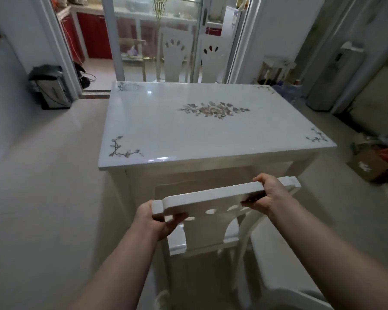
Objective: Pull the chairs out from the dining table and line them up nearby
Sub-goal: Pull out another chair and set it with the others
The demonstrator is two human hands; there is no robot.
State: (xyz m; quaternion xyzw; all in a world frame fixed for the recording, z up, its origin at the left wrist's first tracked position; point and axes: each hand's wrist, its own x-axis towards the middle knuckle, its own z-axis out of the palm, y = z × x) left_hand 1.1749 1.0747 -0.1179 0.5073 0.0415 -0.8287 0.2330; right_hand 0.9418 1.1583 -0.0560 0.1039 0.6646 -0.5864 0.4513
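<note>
A white dining table (143, 130) with floral inlay fills the middle of the view. At its near side stands a white chair (211, 198), its backrest tilted toward me. My left hand (154, 218) grips the left end of the top rail. My right hand (269, 193) grips the rail near its right end. Two more white chairs stand at the far side, one backrest (175, 54) on the left and another backrest (213, 57) on the right. Part of another white chair (282, 265) shows at the bottom right.
A black and silver appliance (49, 88) stands on the floor at the left wall. A cardboard box (367, 166) and clutter lie at the right. A water dispenser (336, 72) stands at the far right. Open floor lies left of the table.
</note>
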